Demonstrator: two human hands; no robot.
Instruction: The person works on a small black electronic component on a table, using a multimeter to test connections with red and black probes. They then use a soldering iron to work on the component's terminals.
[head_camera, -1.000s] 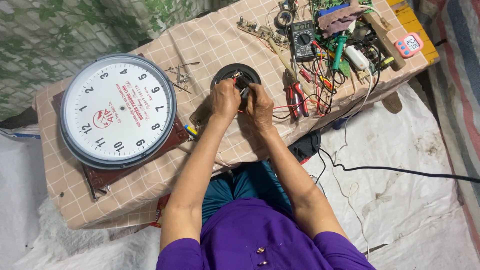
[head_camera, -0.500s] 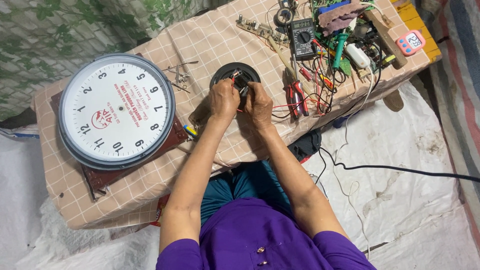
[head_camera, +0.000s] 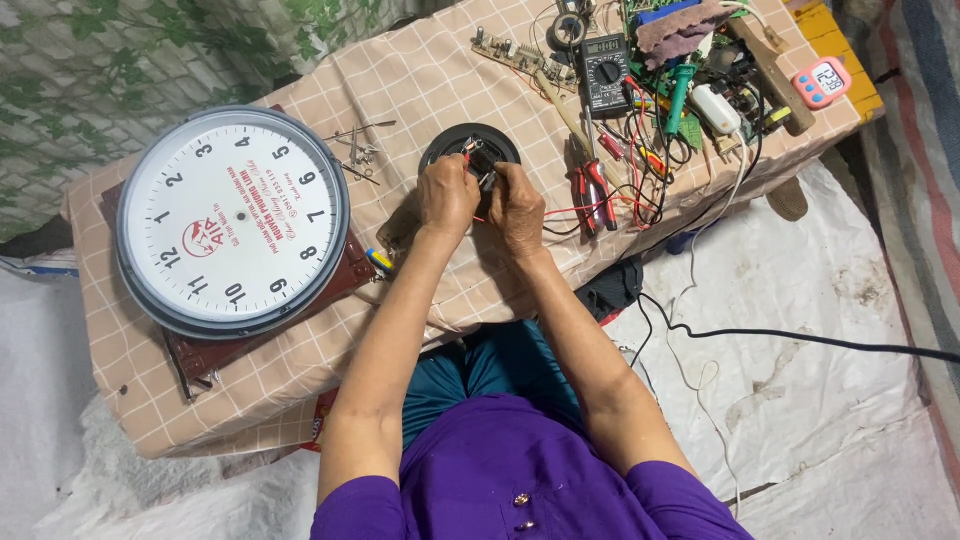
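left hand (head_camera: 447, 195) pinching a small black part (head_camera: 483, 163) | right hand (head_camera: 517, 205) gripping it too, over the round black disc (head_camera: 445, 148) | clock (head_camera: 232, 220) lying apart, waiting; fixing seems midway

A black multimeter (head_camera: 606, 68) with a small grey rectangular screen lies at the worktop's (head_camera: 420, 80) far edge. Well right of the multimeter, near the corner, sits a pink timer (head_camera: 824, 83) with a pale rectangular screen.
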